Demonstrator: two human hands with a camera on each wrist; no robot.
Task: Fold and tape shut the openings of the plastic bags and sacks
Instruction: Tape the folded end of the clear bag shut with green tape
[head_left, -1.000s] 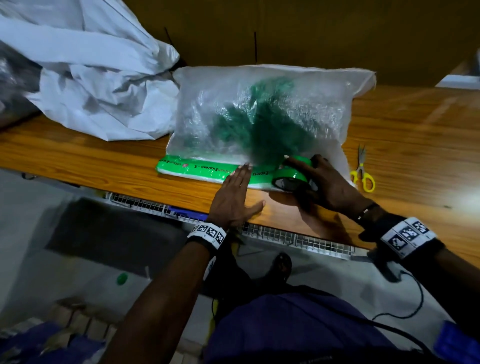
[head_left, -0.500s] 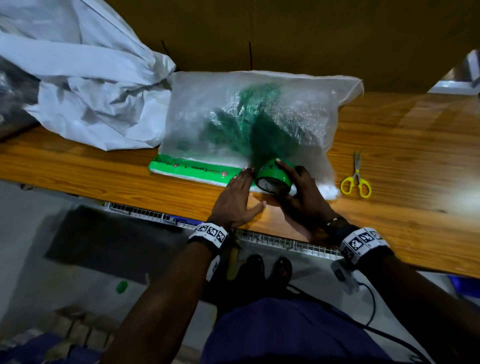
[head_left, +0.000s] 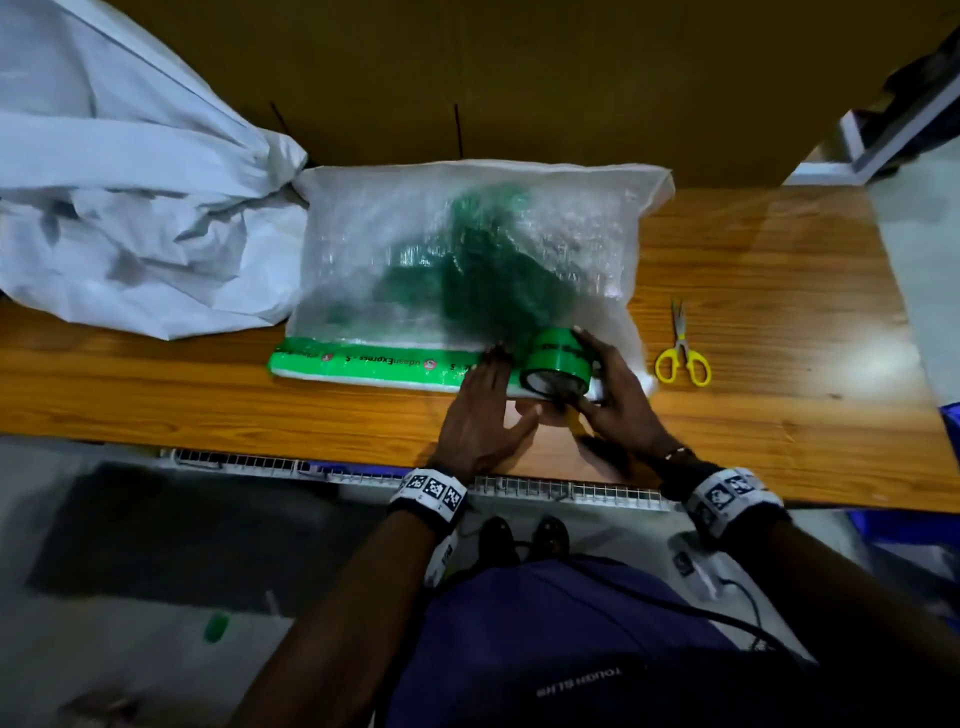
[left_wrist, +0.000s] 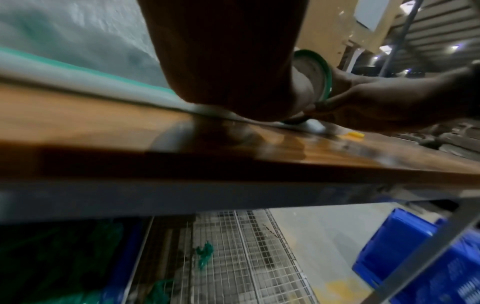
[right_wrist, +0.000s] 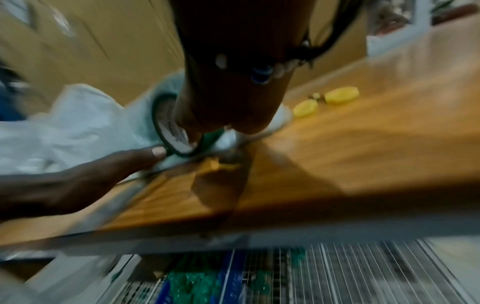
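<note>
A: Where is the left hand (head_left: 480, 410)?

B: It lies flat, fingers straight and spread, its fingertips on the taped edge of the bag (head_left: 467, 260) and its palm over the table (head_left: 779, 322). It holds nothing; it only presses.

A: And the right hand (head_left: 615, 397)?

B: It grips the tape roll (head_left: 557, 364), fingers curled over the roll's top and far side, thumb low at the near side. The roll stands on edge on the bag's folded edge, touching the left fingertips.

A: How far does the tape (head_left: 374, 358) reach?

B: A green strip with printed letters runs along the bag's near edge from its left corner to the roll. The stretch beyond the roll, toward the right corner, is mostly hidden by the right hand.

A: What is in the bag?

B: Something dark green behind cloudy plastic; its shape cannot be made out.

A: Anything hard to read?

B: Both wrist views are blurred. In the left one the hand itself blocks its fingers; in the right one the roll's inside shows white, and where the thumb sits is unclear.

A: Around them?

B: Yellow scissors (head_left: 681, 356) lie right of the bag, apart from it. A white sack (head_left: 130, 218) sits crumpled at the left, cut off by the frame, touching the bag's far left corner.
</note>
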